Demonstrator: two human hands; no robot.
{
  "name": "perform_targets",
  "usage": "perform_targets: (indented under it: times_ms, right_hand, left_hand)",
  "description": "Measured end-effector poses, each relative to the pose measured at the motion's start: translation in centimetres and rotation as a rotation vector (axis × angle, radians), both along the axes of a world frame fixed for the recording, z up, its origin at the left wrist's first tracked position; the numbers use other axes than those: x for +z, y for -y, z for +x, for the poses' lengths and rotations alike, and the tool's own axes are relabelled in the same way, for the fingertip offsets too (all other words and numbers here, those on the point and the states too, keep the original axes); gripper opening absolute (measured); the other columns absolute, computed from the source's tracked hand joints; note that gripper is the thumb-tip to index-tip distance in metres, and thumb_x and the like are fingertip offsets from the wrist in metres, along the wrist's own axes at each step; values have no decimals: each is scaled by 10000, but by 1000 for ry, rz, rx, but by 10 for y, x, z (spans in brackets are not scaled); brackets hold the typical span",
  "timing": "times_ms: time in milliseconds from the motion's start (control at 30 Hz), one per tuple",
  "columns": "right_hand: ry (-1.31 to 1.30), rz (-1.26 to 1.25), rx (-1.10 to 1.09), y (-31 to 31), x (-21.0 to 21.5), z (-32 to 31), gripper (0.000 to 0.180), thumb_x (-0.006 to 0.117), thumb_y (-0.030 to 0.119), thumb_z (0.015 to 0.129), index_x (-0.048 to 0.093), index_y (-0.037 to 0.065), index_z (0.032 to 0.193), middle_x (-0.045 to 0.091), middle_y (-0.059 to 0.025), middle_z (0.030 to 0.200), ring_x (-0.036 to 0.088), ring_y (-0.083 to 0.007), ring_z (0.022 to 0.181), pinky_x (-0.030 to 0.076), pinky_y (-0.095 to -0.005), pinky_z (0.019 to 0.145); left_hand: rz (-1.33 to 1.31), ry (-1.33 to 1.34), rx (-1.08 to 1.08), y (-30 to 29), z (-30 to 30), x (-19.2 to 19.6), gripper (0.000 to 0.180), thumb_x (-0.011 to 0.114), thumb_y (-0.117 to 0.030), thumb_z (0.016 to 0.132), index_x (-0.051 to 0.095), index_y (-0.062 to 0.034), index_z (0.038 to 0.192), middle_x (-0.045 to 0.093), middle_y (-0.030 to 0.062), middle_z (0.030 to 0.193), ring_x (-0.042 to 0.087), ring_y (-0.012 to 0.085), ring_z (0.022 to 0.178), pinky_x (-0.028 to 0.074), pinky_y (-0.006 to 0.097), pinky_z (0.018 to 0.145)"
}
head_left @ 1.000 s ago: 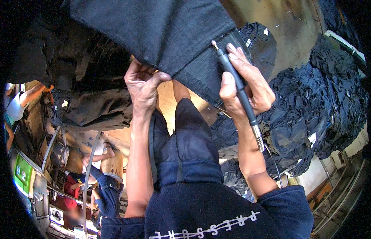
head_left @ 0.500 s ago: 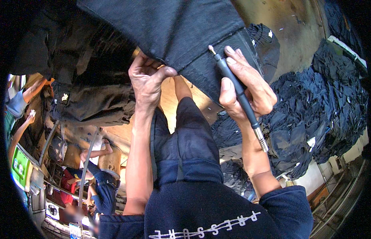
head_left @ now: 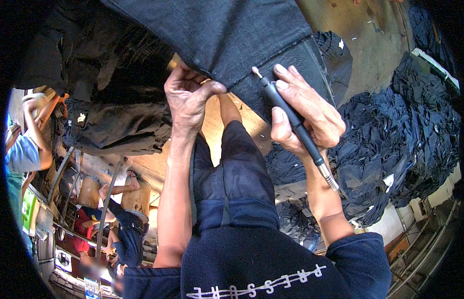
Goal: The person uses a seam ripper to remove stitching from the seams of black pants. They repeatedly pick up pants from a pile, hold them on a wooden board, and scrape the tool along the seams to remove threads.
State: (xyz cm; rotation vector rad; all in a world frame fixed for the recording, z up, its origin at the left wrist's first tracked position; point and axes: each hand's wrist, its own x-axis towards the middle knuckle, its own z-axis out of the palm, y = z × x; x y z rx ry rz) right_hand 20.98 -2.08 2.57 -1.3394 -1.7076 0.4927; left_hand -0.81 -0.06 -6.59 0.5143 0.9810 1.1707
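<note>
The right hand (head_left: 314, 112) curls snugly round a slim black rotary handpiece (head_left: 292, 117), its long axis aimed at eleven o'clock, tip over a seam (head_left: 286, 50); I can't tell if they touch. At its nine o'clock, the left hand (head_left: 189, 103) pinches the black garment (head_left: 237, 35), which spreads away toward twelve.

"Where do we find the light strongest?"
"On the tan floor (head_left: 212, 119); past its far edge, the black garments (head_left: 107, 70) sink into deep shadow."
"And our sharpness?"
"Our left hand (head_left: 189, 99) and right hand (head_left: 316, 109) look crisp, but fisheye bends the rails (head_left: 441, 251), blackness swallows the corners, and a co-worker's head (head_left: 92, 267) is blurred."
</note>
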Motion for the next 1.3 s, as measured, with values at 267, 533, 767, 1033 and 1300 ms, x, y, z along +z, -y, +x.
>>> perform_targets:
  times_ms: [267, 533, 767, 1033, 1300]
  right_hand:
    - [-22, -35, 98, 0, 3, -2, 305, 789, 29, 808, 797, -58, 1099, 814, -198, 1022, 807, -387, 1078, 633, -540, 1018]
    - [-8, 33, -1, 0, -1, -1, 290, 768, 27, 817, 787, -67, 1090, 808, -209, 1007, 812, -392, 1056, 632, -546, 1013]
    - [6, 53, -101, 0, -5, 0, 289, 762, 20, 810, 786, -85, 1078, 806, -237, 979, 813, -409, 1041, 640, -540, 995]
    - [23, 32, -200, 0, -1, 0, 286, 753, 18, 806, 785, -98, 1065, 814, -223, 1014, 809, -389, 1074, 623, -525, 1037]
    - [22, 38, -113, 3, -1, 1, 293, 747, 19, 819, 781, -101, 1084, 806, -259, 1026, 805, -403, 1077, 622, -533, 1032]
  left_hand:
    - [10, 14, 10, -1, 0, 0, 495, 854, 178, 727, 701, 32, 1175, 789, 129, 1108, 764, 202, 1000, 662, 327, 884]
    - [7, -14, -6, 0, -1, 2, 463, 869, 143, 743, 700, 26, 1158, 790, 119, 1067, 766, 189, 955, 663, 325, 871]
    - [11, -9, 10, 0, -1, 2, 448, 888, 118, 756, 700, 23, 1151, 788, 112, 1049, 769, 180, 921, 672, 314, 839]
    - [2, -62, 8, -1, 1, 4, 444, 885, 119, 753, 708, 21, 1148, 782, 100, 1015, 750, 166, 868, 654, 303, 809]
    - [4, -65, 23, -2, 3, 6, 434, 890, 113, 751, 717, 11, 1136, 784, 90, 998, 756, 162, 877, 642, 301, 827]
